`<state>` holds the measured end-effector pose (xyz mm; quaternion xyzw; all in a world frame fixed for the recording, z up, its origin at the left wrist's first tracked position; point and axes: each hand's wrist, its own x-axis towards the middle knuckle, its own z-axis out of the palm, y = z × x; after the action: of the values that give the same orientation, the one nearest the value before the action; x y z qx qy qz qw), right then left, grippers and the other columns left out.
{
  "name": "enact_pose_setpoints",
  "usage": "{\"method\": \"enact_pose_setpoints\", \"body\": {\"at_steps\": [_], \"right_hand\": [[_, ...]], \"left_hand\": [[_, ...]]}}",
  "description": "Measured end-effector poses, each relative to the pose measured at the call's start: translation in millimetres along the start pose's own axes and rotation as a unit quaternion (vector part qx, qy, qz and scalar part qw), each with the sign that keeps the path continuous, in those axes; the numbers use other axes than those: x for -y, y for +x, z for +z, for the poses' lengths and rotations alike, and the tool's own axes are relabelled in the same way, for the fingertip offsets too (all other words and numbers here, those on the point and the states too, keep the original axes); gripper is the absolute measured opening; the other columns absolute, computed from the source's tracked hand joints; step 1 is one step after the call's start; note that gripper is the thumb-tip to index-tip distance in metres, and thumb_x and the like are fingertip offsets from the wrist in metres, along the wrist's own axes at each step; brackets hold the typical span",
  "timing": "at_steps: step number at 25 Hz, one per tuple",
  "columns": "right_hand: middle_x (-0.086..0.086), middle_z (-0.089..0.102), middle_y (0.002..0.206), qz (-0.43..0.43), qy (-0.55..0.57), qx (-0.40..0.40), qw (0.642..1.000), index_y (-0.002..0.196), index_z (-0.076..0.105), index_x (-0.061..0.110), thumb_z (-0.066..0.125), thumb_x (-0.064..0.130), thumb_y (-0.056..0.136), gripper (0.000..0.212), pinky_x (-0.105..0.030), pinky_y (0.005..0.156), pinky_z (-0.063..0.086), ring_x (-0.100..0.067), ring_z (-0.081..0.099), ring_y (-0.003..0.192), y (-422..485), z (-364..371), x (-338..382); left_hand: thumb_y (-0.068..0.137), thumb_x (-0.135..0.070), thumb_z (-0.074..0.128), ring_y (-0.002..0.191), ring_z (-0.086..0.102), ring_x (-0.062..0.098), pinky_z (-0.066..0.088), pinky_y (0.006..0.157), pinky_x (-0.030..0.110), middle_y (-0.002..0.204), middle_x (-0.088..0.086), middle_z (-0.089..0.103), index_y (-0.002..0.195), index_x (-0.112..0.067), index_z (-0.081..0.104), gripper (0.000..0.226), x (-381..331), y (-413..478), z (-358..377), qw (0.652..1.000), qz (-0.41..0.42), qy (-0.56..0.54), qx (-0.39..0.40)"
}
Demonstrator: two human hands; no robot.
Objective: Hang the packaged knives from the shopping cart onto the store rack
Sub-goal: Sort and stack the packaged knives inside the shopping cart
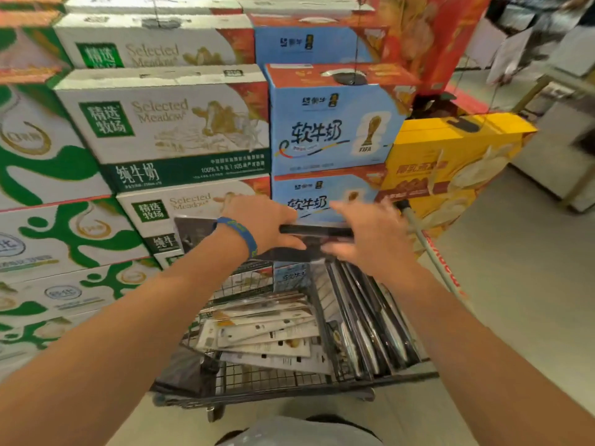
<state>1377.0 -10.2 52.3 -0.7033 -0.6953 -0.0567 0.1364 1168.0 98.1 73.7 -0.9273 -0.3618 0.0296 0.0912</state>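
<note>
Between the two hands, above the shopping cart (289, 384), a dark packaged knife (193, 233) is held flat and roughly level. The left hand (260, 220), with a blue wristband (240, 231) on its wrist, grips the pack with its fingers curled over the far edge and the thumb underneath. The right hand (370, 236) is at the pack's right end, fingers spread, but it is blurred and I cannot tell whether it holds the pack or only touches it. Below the hands, the cart's basket holds more packaged knives: white packs (264, 329) lie fanned under the left forearm, and dark packs (370, 317) stand on edge under the right hand. Beyond the hands rise stacked milk cartons (167, 123), with blue cartons (328, 123) past the fingertips and a yellow box (450, 156) beyond the right hand.
</note>
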Motion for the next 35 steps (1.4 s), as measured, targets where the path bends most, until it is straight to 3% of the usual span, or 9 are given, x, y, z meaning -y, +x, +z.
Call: {"method": "enact_pose_setpoints", "body": {"at_steps": [3, 6, 9, 14, 17, 20, 27, 32, 35], "right_hand": [[0.010, 0.065, 0.075, -0.008, 0.086, 0.148, 0.985, 0.090, 0.066, 0.029, 0.070, 0.061, 0.086, 0.033, -0.031, 0.056, 0.043, -0.017, 0.066, 0.075, -21, 7, -39], [0.013, 0.053, 0.060, 0.067, 0.147, 0.093, 0.983, 0.072, 0.053, 0.034, 0.068, 0.061, 0.088, 0.035, -0.027, 0.047, 0.028, -0.005, 0.050, 0.057, -51, 28, -76], [0.012, 0.059, 0.063, 0.192, 0.220, 0.096, 0.952, 0.074, 0.057, 0.034, 0.068, 0.060, 0.090, 0.032, -0.029, 0.050, 0.034, -0.005, 0.056, 0.060, -73, 53, -100], [0.004, 0.068, 0.082, 0.364, 0.360, 0.061, 0.857, 0.091, 0.064, 0.023, 0.064, 0.051, 0.096, 0.029, -0.044, 0.073, 0.056, -0.021, 0.065, 0.078, -103, 95, -111], [0.004, 0.070, 0.090, 0.403, 0.313, 0.071, 0.857, 0.110, 0.064, 0.021, 0.054, 0.052, 0.101, 0.034, -0.038, 0.069, 0.054, -0.019, 0.064, 0.079, -116, 113, -115], [-0.008, 0.071, 0.095, 0.384, 0.216, 0.166, 0.882, 0.115, 0.058, 0.018, 0.043, 0.045, 0.107, 0.032, -0.035, 0.062, 0.047, -0.027, 0.060, 0.074, -119, 134, -121], [-0.011, 0.069, 0.115, 0.373, 0.136, 0.242, 0.885, 0.144, 0.044, 0.021, 0.032, 0.045, 0.109, 0.045, -0.037, 0.067, 0.045, -0.034, 0.067, 0.101, -102, 150, -129], [0.007, 0.050, 0.059, 0.318, 0.075, 0.159, 0.932, 0.132, 0.053, 0.027, 0.042, 0.044, 0.105, 0.034, -0.027, 0.047, 0.036, -0.020, 0.049, 0.051, -122, 146, -131], [0.006, 0.046, 0.062, 0.314, 0.092, 0.212, 0.921, 0.138, 0.047, 0.027, 0.042, 0.043, 0.106, 0.037, -0.027, 0.044, 0.034, -0.014, 0.044, 0.050, -120, 154, -126]], "left_hand": [[0.080, -0.084, 0.037, 0.058, 0.052, 0.015, 0.046, 0.053, 0.026, 0.063, -0.011, 0.049, 0.091, -0.032, 0.051, 0.055, -40, 23, -2, 0.996, 0.075, 0.035, 0.010], [0.088, -0.069, 0.052, 0.095, 0.068, 0.021, 0.045, 0.090, 0.037, 0.095, -0.008, 0.070, 0.105, -0.029, 0.064, 0.045, -74, 36, 14, 0.989, 0.097, 0.006, -0.111], [0.087, -0.042, 0.069, 0.136, 0.049, 0.024, 0.028, 0.116, 0.054, 0.141, 0.003, 0.058, 0.130, -0.018, 0.062, 0.050, -106, 35, 47, 0.967, 0.017, -0.041, -0.252], [0.095, -0.060, 0.047, 0.148, 0.027, 0.025, 0.034, 0.114, 0.048, 0.167, 0.002, 0.008, 0.159, -0.018, 0.003, 0.088, -143, 8, 117, 0.952, -0.232, -0.189, 0.067], [0.096, -0.059, 0.043, 0.086, 0.070, 0.022, 0.060, 0.066, 0.035, 0.116, 0.013, 0.069, 0.152, -0.024, -0.027, 0.095, -170, -8, 154, 0.882, -0.317, -0.270, 0.219], [0.100, -0.044, 0.044, 0.041, 0.055, 0.015, 0.039, 0.033, 0.020, 0.053, 0.000, 0.061, 0.150, -0.029, -0.031, 0.091, -183, -13, 166, 0.857, -0.380, -0.277, 0.209], [0.100, -0.045, 0.045, 0.039, 0.053, 0.014, 0.035, 0.032, 0.020, 0.052, 0.000, 0.060, 0.150, -0.030, -0.028, 0.090, -172, -7, 176, 0.856, -0.373, -0.273, 0.233], [0.099, -0.048, 0.046, 0.038, 0.053, 0.015, 0.035, 0.033, 0.021, 0.049, 0.000, 0.058, 0.149, -0.033, -0.028, 0.091, -172, -9, 180, 0.861, -0.372, -0.259, 0.232], [0.099, -0.052, 0.044, 0.033, 0.048, 0.014, 0.031, 0.032, 0.017, 0.044, -0.001, 0.054, 0.148, -0.034, -0.030, 0.091, -169, -10, 181, 0.861, -0.368, -0.254, 0.241]]}}
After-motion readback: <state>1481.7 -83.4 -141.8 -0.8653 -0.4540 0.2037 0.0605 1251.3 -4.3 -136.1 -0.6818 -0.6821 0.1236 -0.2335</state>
